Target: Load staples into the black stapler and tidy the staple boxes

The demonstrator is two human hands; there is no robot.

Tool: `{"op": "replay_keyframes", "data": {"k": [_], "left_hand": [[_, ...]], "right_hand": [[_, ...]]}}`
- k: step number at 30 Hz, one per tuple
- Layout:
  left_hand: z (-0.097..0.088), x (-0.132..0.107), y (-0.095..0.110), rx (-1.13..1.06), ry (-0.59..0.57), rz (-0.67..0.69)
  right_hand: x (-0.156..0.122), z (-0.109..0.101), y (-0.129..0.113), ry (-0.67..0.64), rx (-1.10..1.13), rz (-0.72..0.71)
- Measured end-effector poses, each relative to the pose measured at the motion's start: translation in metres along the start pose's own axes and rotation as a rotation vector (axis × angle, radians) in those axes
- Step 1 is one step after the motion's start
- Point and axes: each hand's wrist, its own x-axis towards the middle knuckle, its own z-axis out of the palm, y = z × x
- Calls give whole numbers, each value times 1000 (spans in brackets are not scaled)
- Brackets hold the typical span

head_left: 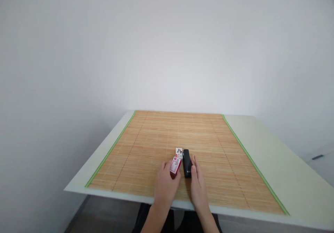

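Observation:
A small red and white box [175, 165], which looks like a box of staples, is in my left hand [166, 183], with the fingers and thumb closed round its sides. Just beyond it a second small white box [179, 152] with a dark picture and red print rests on the mat. To the right of both boxes lies a black stapler [187, 163], its length pointing away from me. My right hand [199, 184] is along the stapler's right side, fingers stretched forward and apart, seeming to touch it without wrapping round it.
A bamboo mat [177, 128] with green edging covers most of the white table [263, 146]. A pale wall [167, 52] rises behind the table's far edge. My legs are under the near edge. A white surface with a dark handle [317, 157] is at the right.

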Motion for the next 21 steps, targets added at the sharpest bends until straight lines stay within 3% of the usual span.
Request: {"op": "replay_keyframes", "data": {"k": [4,8,10,13,17,21], "left_hand": [[-16,28,-24,73,99,10],[-22,64,-44,112,108,25],[-22,71,-48,111,110,33],[-24,61,-54,116,128,37],[-35,26,-71,161,143,28],[-48,0,-89,228,89,21]], "right_hand": [[0,1,1,13,1,-4],[1,1,1,7,12,-26],[1,2,1,-5,25,-30],[1,3,1,-20,36,-46],[1,7,1,-25,-2,-67],[1,8,2,-11,-76,-92]]}}
